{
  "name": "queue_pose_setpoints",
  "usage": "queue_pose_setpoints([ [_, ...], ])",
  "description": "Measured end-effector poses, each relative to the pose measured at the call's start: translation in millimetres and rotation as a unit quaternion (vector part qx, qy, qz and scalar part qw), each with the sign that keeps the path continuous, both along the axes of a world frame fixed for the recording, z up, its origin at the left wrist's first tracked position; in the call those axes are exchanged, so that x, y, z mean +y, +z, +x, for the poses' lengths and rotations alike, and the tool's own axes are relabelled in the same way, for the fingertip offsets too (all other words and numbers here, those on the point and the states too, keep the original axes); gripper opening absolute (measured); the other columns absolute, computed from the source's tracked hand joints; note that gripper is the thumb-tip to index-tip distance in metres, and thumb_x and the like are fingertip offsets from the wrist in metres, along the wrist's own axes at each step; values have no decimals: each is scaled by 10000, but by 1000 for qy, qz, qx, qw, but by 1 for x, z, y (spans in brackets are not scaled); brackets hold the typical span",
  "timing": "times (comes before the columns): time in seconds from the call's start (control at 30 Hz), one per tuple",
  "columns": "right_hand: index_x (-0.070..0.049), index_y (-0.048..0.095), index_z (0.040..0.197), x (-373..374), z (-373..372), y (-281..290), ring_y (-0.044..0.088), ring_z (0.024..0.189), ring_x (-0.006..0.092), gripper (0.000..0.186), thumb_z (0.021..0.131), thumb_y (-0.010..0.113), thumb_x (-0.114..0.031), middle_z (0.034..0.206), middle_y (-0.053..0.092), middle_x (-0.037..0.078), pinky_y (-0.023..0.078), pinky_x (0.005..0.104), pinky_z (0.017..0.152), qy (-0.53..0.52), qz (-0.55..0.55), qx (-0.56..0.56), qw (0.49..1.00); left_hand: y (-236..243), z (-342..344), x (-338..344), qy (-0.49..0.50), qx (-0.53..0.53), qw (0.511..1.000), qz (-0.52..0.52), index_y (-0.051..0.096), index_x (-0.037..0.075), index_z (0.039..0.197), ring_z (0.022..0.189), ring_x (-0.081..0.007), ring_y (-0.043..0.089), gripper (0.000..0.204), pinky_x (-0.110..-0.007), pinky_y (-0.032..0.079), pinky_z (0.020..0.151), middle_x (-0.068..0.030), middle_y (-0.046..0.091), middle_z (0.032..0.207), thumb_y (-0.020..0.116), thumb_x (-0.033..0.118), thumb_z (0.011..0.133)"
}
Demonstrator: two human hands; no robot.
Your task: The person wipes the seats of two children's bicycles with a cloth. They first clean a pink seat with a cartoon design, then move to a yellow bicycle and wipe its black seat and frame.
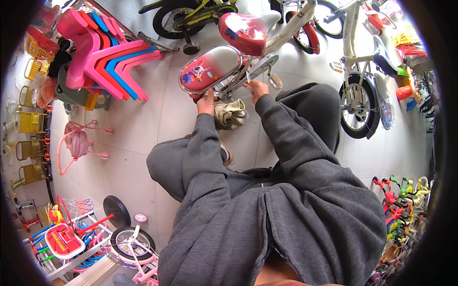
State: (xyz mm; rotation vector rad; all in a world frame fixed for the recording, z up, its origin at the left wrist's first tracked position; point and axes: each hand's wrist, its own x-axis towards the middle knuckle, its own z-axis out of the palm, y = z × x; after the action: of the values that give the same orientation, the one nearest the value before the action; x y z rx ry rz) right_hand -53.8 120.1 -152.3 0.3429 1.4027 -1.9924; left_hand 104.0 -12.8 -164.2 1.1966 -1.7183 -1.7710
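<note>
In front of me stands a child's bicycle with a red-and-white saddle (244,32) and a padded rear seat (202,71), red and silver with a cartoon rabbit, ringed by a chrome rail. My left hand (206,102) is at the near edge of this rear seat, its thumb along the rim and its fingers mostly hidden beneath. My right hand (258,89) is closed beside the rear frame, near the grey chain guard (263,66); what its fingertips hold is too small to tell. A crumpled beige cloth-like thing (230,115) lies between and below my hands. A pedal (275,81) sticks out at the right.
Stacked pink, red and blue plastic chairs (107,57) stand at the left, with a small pink frame toy (76,143) below. A yellow-black bicycle (183,21) is at the back, a white bicycle (355,95) at the right. Toys and a basketball backboard (64,240) fill the lower left.
</note>
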Motion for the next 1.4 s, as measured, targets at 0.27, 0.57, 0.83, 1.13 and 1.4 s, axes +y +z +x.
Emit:
queue_pose_setpoints([
  [0.27,62,513,796,13,-1,61,462,513,147,144,666,547,9,723,544,102,386,232,474,26,-284,-94,954,58,-11,58,-247,32,968,7,617,-34,946,762,-123,555,359,-267,454,725,-64,625,855,685,281,788],
  [0.57,-67,550,783,13,17,121,536,579,136,161,833,537,-220,663,569,37,432,230,521,210,-274,0,939,112,-21,78,-208,189,960,-6,621,-8,896,681,-82,539,257,-252,455,629,-24,621,780,650,240,835],
  [0.83,-45,529,1029,-15,48,166,561,796,125,427,965,315,-409,914,581,38,454,257,707,359,-208,79,906,171,-10,50,-116,-74,926,-351,586,-27,950,853,-381,599,330,-431,470,747,-249,617,865,619,269,807],
  [1.13,1,528,1166,-8,-10,205,573,921,171,379,902,510,-271,1104,571,89,470,315,809,519,-163,147,826,172,-11,12,-167,166,971,-52,647,-26,911,711,-94,575,133,-264,473,665,-42,655,815,560,39,835],
  [1.4,-8,511,1205,0,-19,215,524,717,67,394,896,531,-252,966,596,29,387,203,559,519,-169,151,824,211,-17,29,-224,216,942,124,641,-23,913,682,-72,561,112,-238,474,629,-26,643,797,583,22,828],
])
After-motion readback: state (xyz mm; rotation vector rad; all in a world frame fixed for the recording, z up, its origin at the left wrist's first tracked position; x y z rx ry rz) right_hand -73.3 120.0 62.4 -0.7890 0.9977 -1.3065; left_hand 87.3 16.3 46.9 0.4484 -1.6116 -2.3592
